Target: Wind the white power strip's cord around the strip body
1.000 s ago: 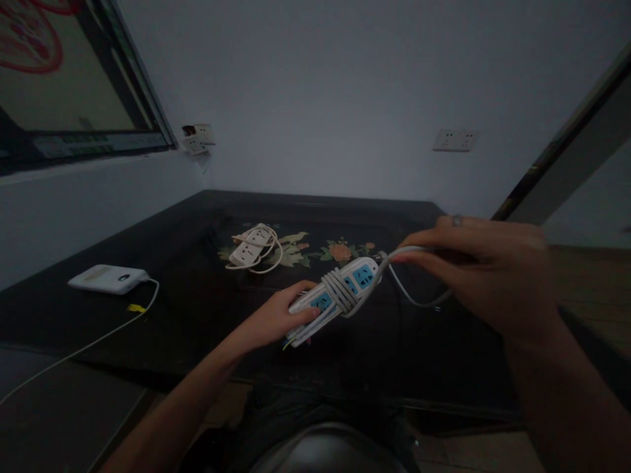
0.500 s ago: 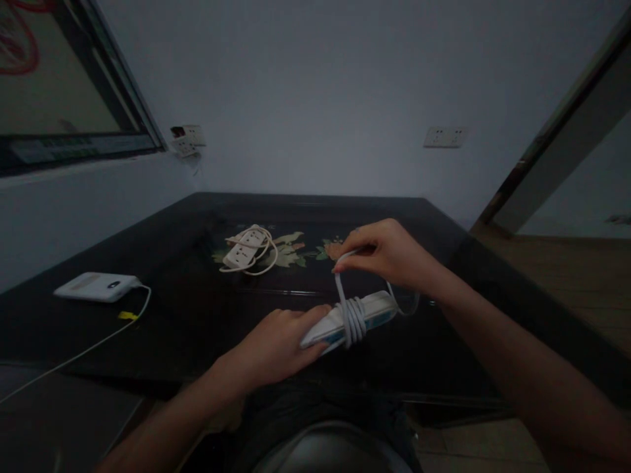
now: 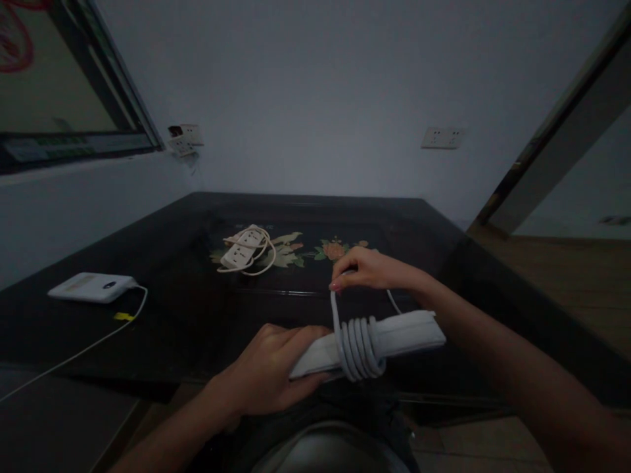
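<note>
My left hand [image 3: 273,368] is closed around the left end of a long white power strip [image 3: 411,330], held tilted slightly up to the right over the near side of the table. Several turns of white cord [image 3: 359,348] circle the strip's middle. Above the strip, my right hand [image 3: 371,268] pinches the cord between thumb and fingers, and a taut length runs from there down to the leftmost turn. More of the cord drops behind my right wrist. The strip's underside is hidden.
On the black table [image 3: 276,309] with its flower print lies another white power strip [image 3: 242,249] with a loose cord. A white power bank-like device [image 3: 91,287] trails a cable at left. Wall sockets [image 3: 442,138] sit behind, with a window [image 3: 59,85] at left.
The power strip has come nearer and turned, so its white back now shows rather than the blue-edged side. My right hand has lowered slightly, still pinching the cord.
</note>
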Tool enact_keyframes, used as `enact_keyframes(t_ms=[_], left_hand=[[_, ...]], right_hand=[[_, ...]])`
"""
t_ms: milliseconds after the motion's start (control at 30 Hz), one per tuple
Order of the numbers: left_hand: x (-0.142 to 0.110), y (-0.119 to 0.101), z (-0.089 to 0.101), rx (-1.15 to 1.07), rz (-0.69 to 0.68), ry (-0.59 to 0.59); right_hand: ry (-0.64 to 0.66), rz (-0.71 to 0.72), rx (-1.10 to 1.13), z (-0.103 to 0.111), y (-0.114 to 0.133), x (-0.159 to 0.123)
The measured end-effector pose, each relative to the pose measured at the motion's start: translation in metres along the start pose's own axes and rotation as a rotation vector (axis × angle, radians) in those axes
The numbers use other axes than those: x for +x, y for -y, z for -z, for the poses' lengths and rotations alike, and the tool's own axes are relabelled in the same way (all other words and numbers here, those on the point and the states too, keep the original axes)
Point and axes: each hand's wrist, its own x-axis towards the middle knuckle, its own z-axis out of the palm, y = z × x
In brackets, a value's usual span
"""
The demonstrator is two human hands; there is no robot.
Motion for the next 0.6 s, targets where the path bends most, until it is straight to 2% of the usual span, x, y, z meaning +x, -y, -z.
enact_keyframes(t_ms=[67,233,367,433,500,600], left_hand=[[-0.003,0.001,0.002,-0.084,0.073,-0.107],[0.0,0.007,0.015,-0.432,0.287,-0.364],[0.012,0.024,0.022,-0.885,0.407,-0.583],[0.018,0.038,0.026,-1.016,0.454,-0.685],[0.021,0.055,0.029,-1.064,0.49,-0.739],[0.02,0.079,0.029,-1.067,0.548,-0.698]], right_hand=[[0.007,0.006,-0.021,-0.009,-0.005,-0.002],[-0.165,-0.002,-0.177,-0.028,-0.004,-0.012],[-0.237,-0.135,-0.407,-0.035,0.004,-0.024],[-0.26,-0.199,-0.473,-0.036,0.007,-0.032],[-0.317,-0.217,-0.515,-0.034,0.011,-0.042],[-0.414,-0.21,-0.589,-0.026,0.016,-0.055]])
